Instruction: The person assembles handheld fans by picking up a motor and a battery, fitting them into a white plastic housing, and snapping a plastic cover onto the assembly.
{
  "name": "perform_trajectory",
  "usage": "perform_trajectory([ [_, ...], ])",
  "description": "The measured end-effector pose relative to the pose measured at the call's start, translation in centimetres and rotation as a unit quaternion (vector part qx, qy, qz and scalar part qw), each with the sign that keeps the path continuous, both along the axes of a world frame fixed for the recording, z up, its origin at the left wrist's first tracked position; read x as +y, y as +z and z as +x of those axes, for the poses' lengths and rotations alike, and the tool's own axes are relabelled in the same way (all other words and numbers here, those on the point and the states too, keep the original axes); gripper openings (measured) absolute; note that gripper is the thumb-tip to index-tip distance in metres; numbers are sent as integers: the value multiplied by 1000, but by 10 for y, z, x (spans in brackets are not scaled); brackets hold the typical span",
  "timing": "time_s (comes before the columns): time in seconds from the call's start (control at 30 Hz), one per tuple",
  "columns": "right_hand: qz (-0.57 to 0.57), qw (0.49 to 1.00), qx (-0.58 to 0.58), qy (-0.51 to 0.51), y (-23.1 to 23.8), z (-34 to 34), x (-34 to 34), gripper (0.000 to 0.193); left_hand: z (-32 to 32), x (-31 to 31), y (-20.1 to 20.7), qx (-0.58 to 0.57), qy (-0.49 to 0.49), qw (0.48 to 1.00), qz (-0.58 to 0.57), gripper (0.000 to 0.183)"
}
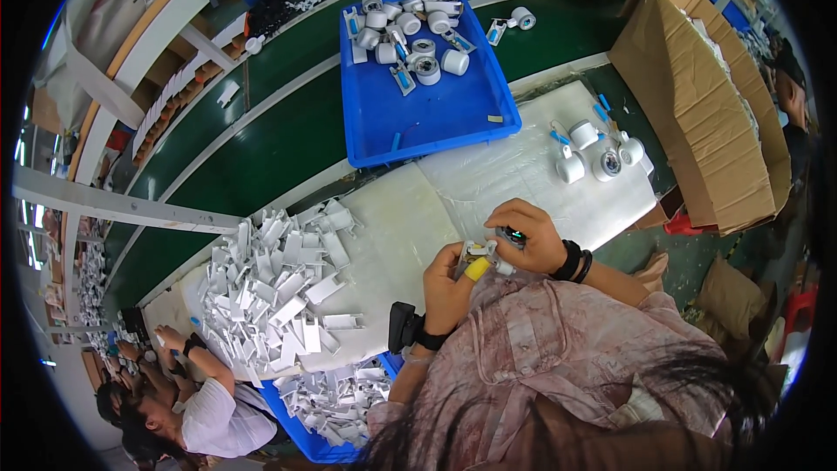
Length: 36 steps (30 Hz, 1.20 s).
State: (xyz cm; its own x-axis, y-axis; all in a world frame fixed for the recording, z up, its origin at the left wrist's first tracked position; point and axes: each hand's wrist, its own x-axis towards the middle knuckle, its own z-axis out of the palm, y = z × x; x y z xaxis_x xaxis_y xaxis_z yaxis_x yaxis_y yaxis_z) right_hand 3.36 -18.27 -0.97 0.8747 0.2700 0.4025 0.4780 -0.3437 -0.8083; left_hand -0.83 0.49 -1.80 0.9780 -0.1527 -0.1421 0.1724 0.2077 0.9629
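Close to my body, above the table's front edge, both hands work together. My left hand (445, 290) is closed on a small white plastic piece (476, 250), and yellow tape or a finger cover wraps its thumb. Touching that piece from the right, my right hand (536, 240) is closed round a small part with a dark round face and a greenish spot (514, 235). Fingers hide most of both parts, and how they join cannot be seen. Nearest on the right, several white round housings (608, 164) lie with blue pieces and thin wires attached.
A heap of white plastic brackets (283, 283) covers the table's left part. Below it stands a blue bin (283, 401) of similar pieces. A blue tray (370, 135) with white housings reaches over the green conveyor (253, 157). A cardboard box (689, 105) stands right; co-workers sit left.
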Motion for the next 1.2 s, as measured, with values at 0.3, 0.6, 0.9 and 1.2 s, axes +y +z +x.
perform_trajectory([
  [0.3,-4,1000,15,0,0,0,0,25,2,0,-4,16,-5,1000,-21,24],
  [0.6,-42,999,0,28,-2,24,-13,24,30,19,7,55,-50,997,5,20],
  [0.9,-230,968,95,40,11,159,-140,30,108,90,-2,73,85,993,46,23],
  [1.2,-292,939,-4,-182,-70,369,-177,34,237,191,-36,48,230,970,69,20],
])
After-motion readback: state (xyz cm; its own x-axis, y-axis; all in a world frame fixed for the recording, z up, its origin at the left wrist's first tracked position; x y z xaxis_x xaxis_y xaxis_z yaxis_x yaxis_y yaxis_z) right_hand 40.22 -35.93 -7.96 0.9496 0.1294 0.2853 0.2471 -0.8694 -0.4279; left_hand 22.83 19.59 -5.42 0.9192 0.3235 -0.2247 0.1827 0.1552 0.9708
